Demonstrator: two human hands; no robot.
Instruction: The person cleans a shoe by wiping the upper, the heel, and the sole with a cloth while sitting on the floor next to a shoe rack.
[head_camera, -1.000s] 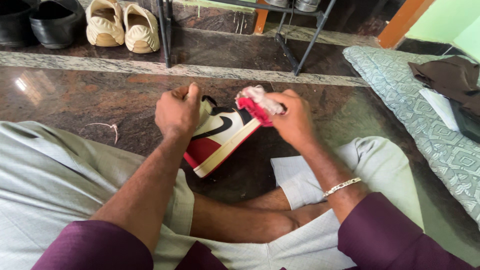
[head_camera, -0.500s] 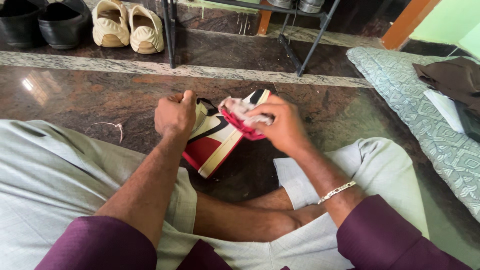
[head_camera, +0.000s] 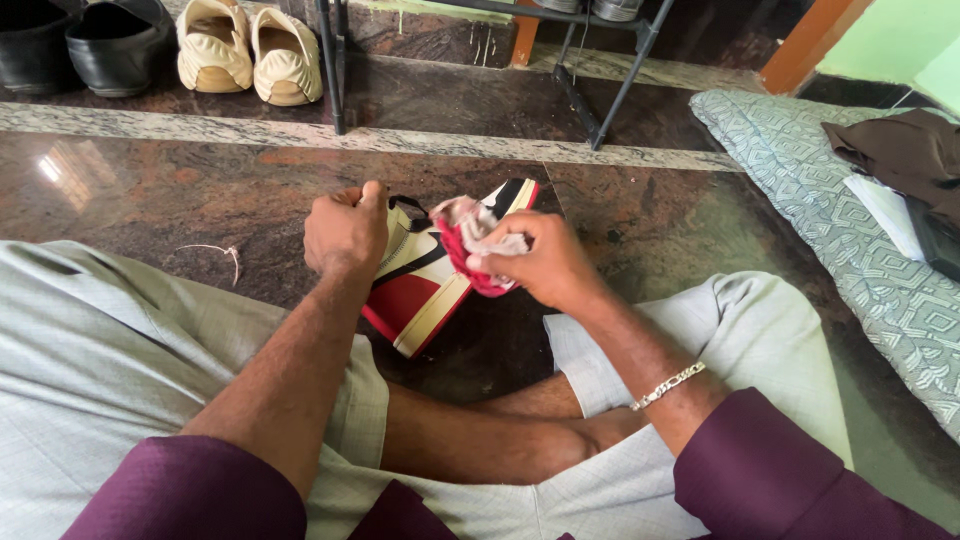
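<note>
Right hand (head_camera: 540, 265) clamps a crumpled red rag (head_camera: 470, 245) against the smooth sneaker (head_camera: 425, 285) (left hand (head_camera: 345, 232) grips its collar).

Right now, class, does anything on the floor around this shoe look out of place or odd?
One thing: a pale loop of string lies loose on the dark floor, left of the left hand. Otherwise nothing stands out: the left hand grips the shoe while the right hand presses a red cloth on it.

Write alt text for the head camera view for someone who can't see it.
A seated person's left hand steadies a red, white and black sneaker on a stone floor while the right hand presses a red-and-white cloth against it.
</note>
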